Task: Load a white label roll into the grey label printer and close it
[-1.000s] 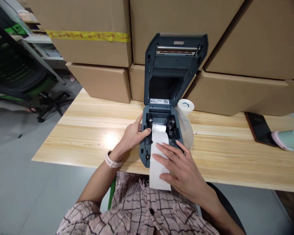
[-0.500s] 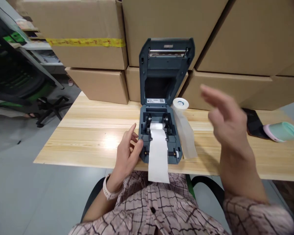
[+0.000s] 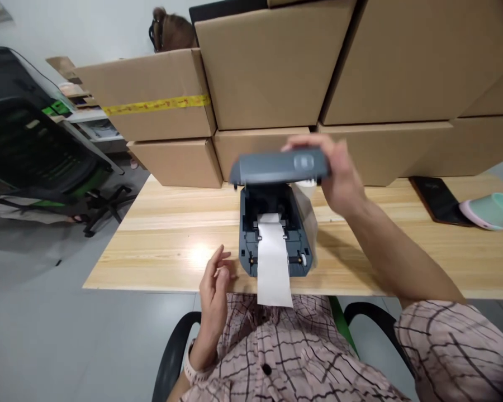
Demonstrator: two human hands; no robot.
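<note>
A dark grey label printer [image 3: 295,245] stands near the table's front edge, its lid [image 3: 276,167] partly lowered. My right hand [image 3: 339,173] grips the lid's right side and upper edge. White label paper [image 3: 273,262] runs out of the printer and hangs over the table edge. My left hand [image 3: 216,285] is left of the printer, fingers apart, holding nothing. Behind the printer's right side, a second paper roll [image 3: 307,183] with a loose strip [image 3: 309,215] is partly hidden by the lid and my right hand.
Stacked cardboard boxes [image 3: 272,72] line the back of the wooden table [image 3: 151,240]. At the right lie a black phone [image 3: 438,201] and a green cup [image 3: 492,211]. An office chair [image 3: 37,151] stands at the far left; a person's head [image 3: 174,32] shows behind the boxes.
My right hand has moved left and taken hold of the lid, which has swung down from upright. My left hand has come away from the printer's side. The view has tilted up.
</note>
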